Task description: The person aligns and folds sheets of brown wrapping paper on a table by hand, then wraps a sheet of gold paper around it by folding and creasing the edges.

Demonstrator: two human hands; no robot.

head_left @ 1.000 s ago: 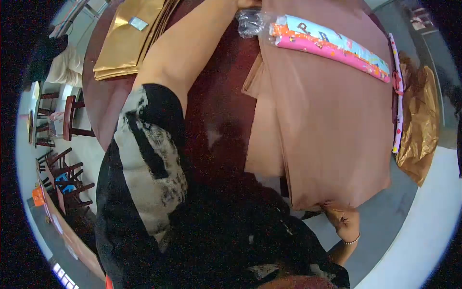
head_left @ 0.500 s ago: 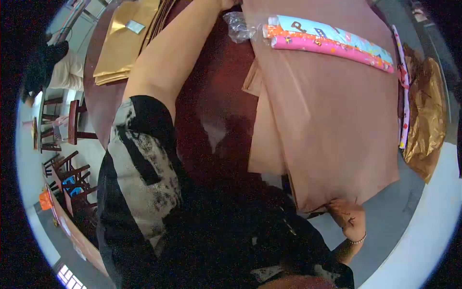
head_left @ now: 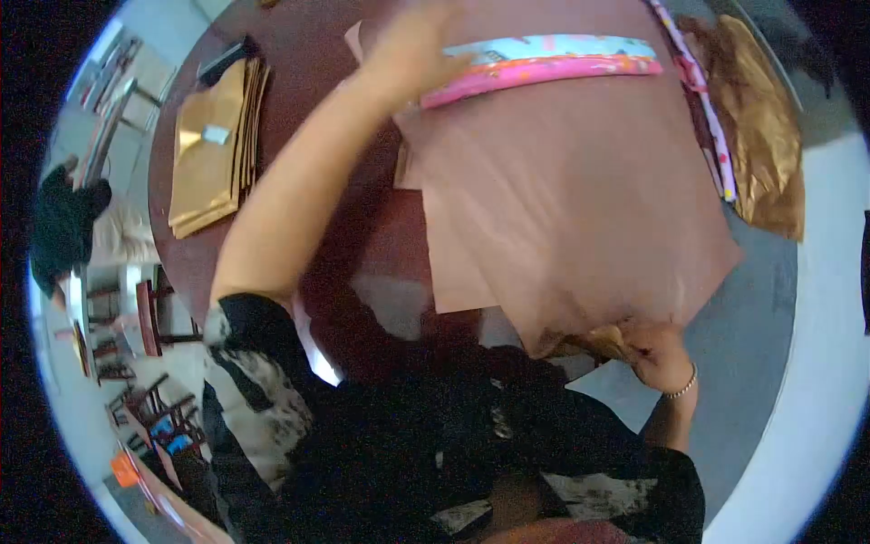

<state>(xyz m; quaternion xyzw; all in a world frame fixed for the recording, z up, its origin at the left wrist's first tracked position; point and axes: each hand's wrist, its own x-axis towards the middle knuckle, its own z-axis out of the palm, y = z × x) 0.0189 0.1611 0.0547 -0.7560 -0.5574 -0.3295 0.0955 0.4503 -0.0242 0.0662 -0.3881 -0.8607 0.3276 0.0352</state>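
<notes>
My left hand [head_left: 424,50] is over the left end of the pink and light-blue patterned rolls [head_left: 562,62]; motion blurs its fingers, so its hold cannot be made out. The rolls lie across a stack of large brown sheets [head_left: 562,190] on the dark red round table [head_left: 317,54]. At the stack's near right edge, my right hand [head_left: 657,355], with a beaded bracelet at the wrist, is closed on the brown sheets. The gripped edge is creased and shows a golden underside.
Folded gold sheets [head_left: 207,168] with a small pale label lie at the table's left. On the right are a thin patterned roll [head_left: 711,118] and crumpled gold wrapping [head_left: 761,127]. Wooden stools [head_left: 168,408] and a person [head_left: 68,222] are in the left background.
The view has shifted. My left hand has come nearer, over the rolls' left end, which have turned and lie flatter across. My right hand still grips the sheets' near edge.
</notes>
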